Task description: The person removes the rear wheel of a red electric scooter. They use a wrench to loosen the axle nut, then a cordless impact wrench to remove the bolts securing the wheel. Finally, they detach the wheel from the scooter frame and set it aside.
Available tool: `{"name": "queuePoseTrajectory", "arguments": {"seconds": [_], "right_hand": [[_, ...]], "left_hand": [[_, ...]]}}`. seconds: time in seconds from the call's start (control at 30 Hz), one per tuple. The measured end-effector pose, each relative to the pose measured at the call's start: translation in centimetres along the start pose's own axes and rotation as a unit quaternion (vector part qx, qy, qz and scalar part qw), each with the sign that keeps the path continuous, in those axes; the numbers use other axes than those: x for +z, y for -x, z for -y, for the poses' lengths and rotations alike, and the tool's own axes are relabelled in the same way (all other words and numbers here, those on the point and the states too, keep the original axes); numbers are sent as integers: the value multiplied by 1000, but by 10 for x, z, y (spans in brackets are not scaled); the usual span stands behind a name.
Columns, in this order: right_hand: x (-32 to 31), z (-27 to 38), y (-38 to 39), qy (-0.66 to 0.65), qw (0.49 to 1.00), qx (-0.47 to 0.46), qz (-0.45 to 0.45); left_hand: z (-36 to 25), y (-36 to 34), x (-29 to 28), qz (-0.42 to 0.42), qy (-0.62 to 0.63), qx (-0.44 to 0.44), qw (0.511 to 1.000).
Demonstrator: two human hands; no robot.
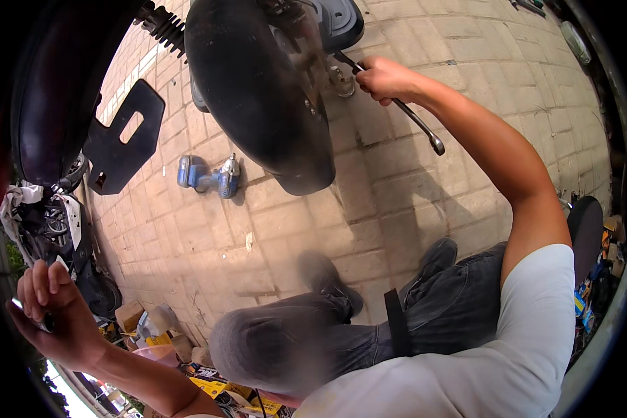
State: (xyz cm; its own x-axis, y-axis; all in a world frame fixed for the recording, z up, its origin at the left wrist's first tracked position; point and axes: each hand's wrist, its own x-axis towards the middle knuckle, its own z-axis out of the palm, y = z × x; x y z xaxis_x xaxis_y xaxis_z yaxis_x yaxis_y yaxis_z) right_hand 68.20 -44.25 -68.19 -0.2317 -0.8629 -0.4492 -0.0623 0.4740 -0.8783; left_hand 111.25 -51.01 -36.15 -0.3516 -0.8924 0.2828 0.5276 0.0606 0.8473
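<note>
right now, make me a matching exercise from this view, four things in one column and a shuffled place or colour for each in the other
Things:
1. wrench
2. power tool
3. trousers
4. shirt

Places or colours:
A. white
B. gripped in the right hand
C. dark grey
D. lying on the paving

Pairs: 1-B, 2-D, 3-C, 4-A

The right hand [382,79] is covering part of the wrench [418,123], whose upper end is getting lost beside the grey cover [340,22]. The left hand [61,317] is hiding most of a small dark object [47,322], leaving its kind unclear. The top edge is cutting off the mudguard [254,90], and the trousers [348,339] are blurring in one hazy patch.
</note>
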Motion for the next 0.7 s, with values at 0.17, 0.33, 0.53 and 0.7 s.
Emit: {"name": "queuePoseTrajectory", "arguments": {"seconds": [0.17, 0.33, 0.53, 0.7], "right_hand": [[-3, 39, -7, -38, 993, 101, 48], [1, 67, -15, -48, 983, 170, 57], [15, 61, -21, 1, 987, 162, -4], [28, 59, -15, -26, 987, 152, -42]], "left_hand": [[105, 87, 7, 136, -161, -413, 886], [136, 119, 46, 531, -306, -409, 676], [182, 107, 61, 629, -350, -245, 650], [209, 92, 61, 625, -307, -212, 686]]}}
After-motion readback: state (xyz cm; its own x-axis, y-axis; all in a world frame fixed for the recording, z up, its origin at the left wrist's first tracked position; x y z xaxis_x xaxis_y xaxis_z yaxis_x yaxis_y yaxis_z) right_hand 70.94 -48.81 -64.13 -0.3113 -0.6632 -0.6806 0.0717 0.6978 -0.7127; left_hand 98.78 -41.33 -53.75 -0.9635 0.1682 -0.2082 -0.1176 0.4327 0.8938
